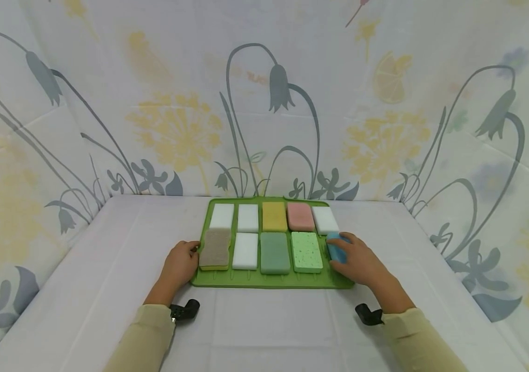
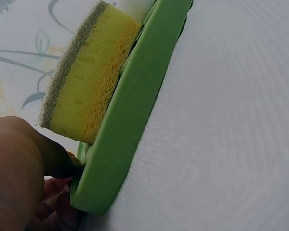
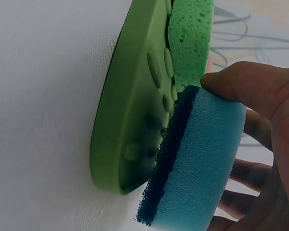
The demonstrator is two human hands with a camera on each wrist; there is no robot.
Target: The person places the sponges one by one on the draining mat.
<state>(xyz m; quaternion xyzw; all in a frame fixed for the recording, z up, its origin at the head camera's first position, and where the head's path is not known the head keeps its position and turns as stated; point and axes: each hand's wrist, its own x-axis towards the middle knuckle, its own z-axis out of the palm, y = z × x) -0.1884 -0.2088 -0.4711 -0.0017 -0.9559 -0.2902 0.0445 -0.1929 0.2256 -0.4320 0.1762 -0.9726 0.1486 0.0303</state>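
Observation:
A green tray holds two rows of sponges on the table. My right hand grips a blue sponge with a dark blue scouring side, at the tray's front right corner. In the right wrist view this sponge is tilted, its dark side toward the tray, beside a speckled light green sponge. My left hand holds the tray's left edge, the thumb on the rim and fingers at its outer side. Closest to that hand lies a yellow sponge with a grey-brown scouring top.
Also in the front row are a white sponge and a grey-green sponge. Behind them lie white sponges, a yellow sponge and a pink sponge. A flower-patterned cloth hangs behind the white-covered table.

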